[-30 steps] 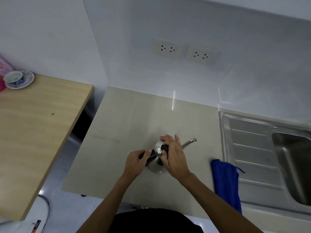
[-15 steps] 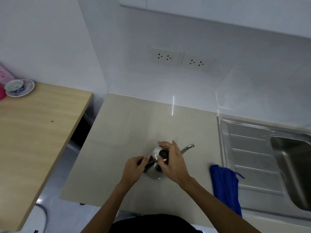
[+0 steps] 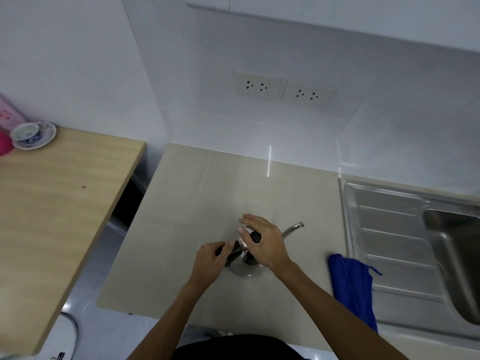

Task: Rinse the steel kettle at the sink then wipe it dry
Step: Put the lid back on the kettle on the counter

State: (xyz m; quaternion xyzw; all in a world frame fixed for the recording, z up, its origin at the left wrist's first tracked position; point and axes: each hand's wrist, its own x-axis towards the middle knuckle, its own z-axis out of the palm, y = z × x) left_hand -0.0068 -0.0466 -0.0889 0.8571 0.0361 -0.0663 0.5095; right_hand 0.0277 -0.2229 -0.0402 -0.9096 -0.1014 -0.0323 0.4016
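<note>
A small steel kettle [image 3: 245, 268] stands on the beige counter [image 3: 207, 203], its thin spout [image 3: 292, 228] pointing right. My left hand [image 3: 210, 263] grips its black handle. Over the top, my right hand [image 3: 265, 242] holds the steel lid [image 3: 244, 242] by its black knob [image 3: 255, 237], and the lid is tilted up off the opening. A blue cloth [image 3: 354, 287] lies at the counter's right edge, next to the steel sink [image 3: 389, 229], whose basin [image 3: 457, 261] is at the far right.
A wooden table [image 3: 52, 203] stands to the left, across a dark gap, with a cup and saucer [image 3: 32, 135] and a pink container [image 3: 5, 126] at its far corner. Two wall sockets [image 3: 283, 89] sit above the counter.
My right hand has tipped the lid up off the kettle's opening. The camera has tilted up a little. My left hand stays on the handle.
</note>
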